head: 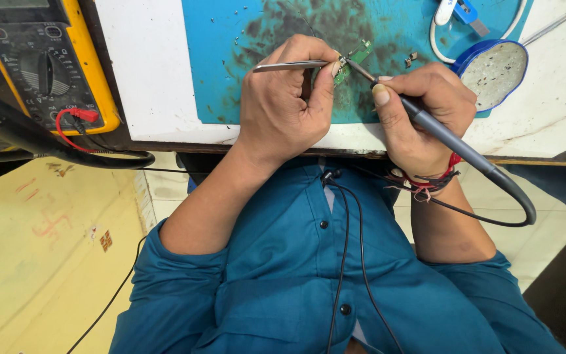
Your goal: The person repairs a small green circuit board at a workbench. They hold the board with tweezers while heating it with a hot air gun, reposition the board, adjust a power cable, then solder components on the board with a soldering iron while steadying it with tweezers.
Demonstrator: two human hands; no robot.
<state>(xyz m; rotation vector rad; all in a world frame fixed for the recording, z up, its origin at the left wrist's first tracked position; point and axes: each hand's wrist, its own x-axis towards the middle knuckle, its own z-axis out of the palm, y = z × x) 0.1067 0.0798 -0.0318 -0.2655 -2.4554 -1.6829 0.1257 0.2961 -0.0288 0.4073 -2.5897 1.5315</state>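
- A small green circuit board lies on a blue mat on the white tabletop. It is long and thin, with tiny shiny bits on it.
- There is one board, and it sits between the two hands, near the top middle.
- The left hand is closed tight around one pair of silver tweezers. The tweezer tips touch the board.
- The right hand is closed around one grey soldering iron, held like a pen. Its thin tip touches the board too.
- A grey cord bends away from the iron, past the wrist.
- Red threads are tied round the right wrist.
- The blue mat has big dark smudges around the board and small metal crumbs on it.
- One round blue tin sits to the right, with grey speckled stuff inside.
- A white and blue tool lies at the top edge, partly cut off.
- One yellow and black meter stands far to the left. It has a round dial and one red plug in it.
- The person wears a blue shirt with dark buttons, and two thin black wires hang down the front.
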